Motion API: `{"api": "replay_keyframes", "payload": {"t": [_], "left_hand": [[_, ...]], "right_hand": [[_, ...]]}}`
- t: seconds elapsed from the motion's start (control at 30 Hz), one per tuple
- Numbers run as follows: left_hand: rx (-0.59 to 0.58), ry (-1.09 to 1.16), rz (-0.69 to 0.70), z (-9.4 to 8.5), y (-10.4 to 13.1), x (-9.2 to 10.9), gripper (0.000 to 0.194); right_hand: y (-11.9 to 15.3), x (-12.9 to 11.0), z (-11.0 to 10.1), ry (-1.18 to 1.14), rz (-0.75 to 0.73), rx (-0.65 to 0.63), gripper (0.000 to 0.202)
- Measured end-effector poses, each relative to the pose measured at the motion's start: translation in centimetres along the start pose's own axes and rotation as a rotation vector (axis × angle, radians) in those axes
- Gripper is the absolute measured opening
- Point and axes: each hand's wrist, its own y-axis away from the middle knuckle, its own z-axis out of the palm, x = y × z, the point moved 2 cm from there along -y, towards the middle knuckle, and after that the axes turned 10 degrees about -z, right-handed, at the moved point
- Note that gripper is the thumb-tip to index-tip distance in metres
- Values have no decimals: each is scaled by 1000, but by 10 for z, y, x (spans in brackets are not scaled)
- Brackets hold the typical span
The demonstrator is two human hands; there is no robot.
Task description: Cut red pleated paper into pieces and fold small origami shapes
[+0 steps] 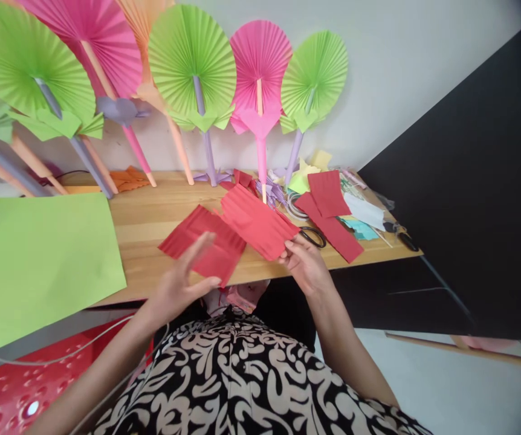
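A creased piece of red paper (258, 220) is pinched at its right corner by my right hand (304, 263), lifted slightly over the table. My left hand (181, 281) hovers with thumb and fingers spread, partly blurred, holding nothing. Under and beyond it lies a darker red pleated paper (213, 251) on the wooden table; whether the fingers touch it I cannot tell. Just beyond my right hand, the black scissors handle (313, 236) shows, the rest of it hidden. Further right, a red paper strip (333, 232) lies partly beneath a red paper square (329, 192).
Pleated paper fans, such as a green one (192, 60) and a pink one (260, 63), lean on the wall behind the table (142, 223). A large green sheet (38, 266) overhangs the left edge. Paper scraps (306, 175) and white paper (364, 210) lie back right.
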Motion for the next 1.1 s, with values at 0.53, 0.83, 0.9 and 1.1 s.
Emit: {"api": "replay_keyframes", "payload": {"t": [0.53, 0.83, 0.9, 1.1], "left_hand": [[119, -700, 90, 69, -67, -14, 38], [-221, 253, -38, 50, -72, 5, 70], [-334, 677, -153, 63, -75, 18, 65], [-120, 1193, -386, 71, -121, 20, 44]], "right_hand": [[13, -11, -21, -56, -80, 160, 23], [12, 4, -10, -58, -54, 105, 21], [9, 9, -6, 2, -53, 37, 21], [-15, -1, -44, 948, -517, 22, 37]]}}
